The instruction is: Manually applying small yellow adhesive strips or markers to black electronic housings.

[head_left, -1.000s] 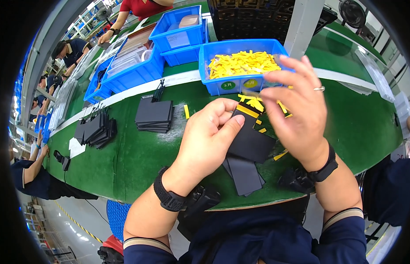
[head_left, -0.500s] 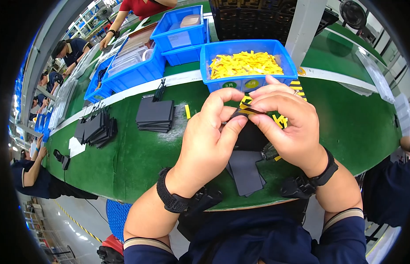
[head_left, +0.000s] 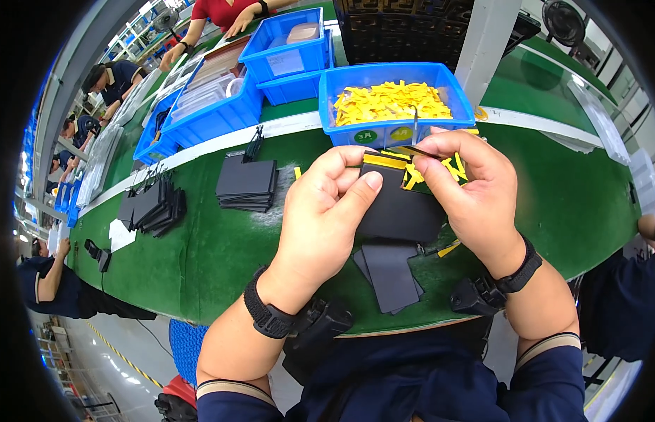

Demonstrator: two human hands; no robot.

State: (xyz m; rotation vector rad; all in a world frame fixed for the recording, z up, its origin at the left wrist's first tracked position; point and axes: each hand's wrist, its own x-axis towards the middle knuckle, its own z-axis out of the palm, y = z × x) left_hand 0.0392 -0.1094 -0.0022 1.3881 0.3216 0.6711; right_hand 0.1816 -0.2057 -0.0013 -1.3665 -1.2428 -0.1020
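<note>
My left hand [head_left: 326, 205] pinches the upper left corner of a black flat rectangular panel [head_left: 401, 214] between thumb and fingers. A yellow strip [head_left: 385, 161] runs along the panel's top edge. My right hand [head_left: 475, 176], thumb and forefinger closed, grips a thin dark strip [head_left: 412, 150] just right of that edge. A thin dark wire [head_left: 415, 121] sticks up beside it; whether it joins the panel is hidden. Loose yellow strips [head_left: 450, 169] lie behind and beside the right fingers. Below the held panel, a few black panels [head_left: 392, 278] rest overlapping near the table's front edge.
A blue bin [head_left: 326, 105] heaped with yellow strips stands behind my hands. On the green table [head_left: 222, 281], stacked black panels [head_left: 246, 181] and another pile with wires [head_left: 159, 204] lie left. More blue bins [head_left: 285, 60] and a white post [head_left: 486, 49] stand behind. Co-workers sit leftward.
The panel has tilted so its flat black face shows, yellow strip on top. My hands have moved apart; the right one has shifted slightly right with the dark strip.
</note>
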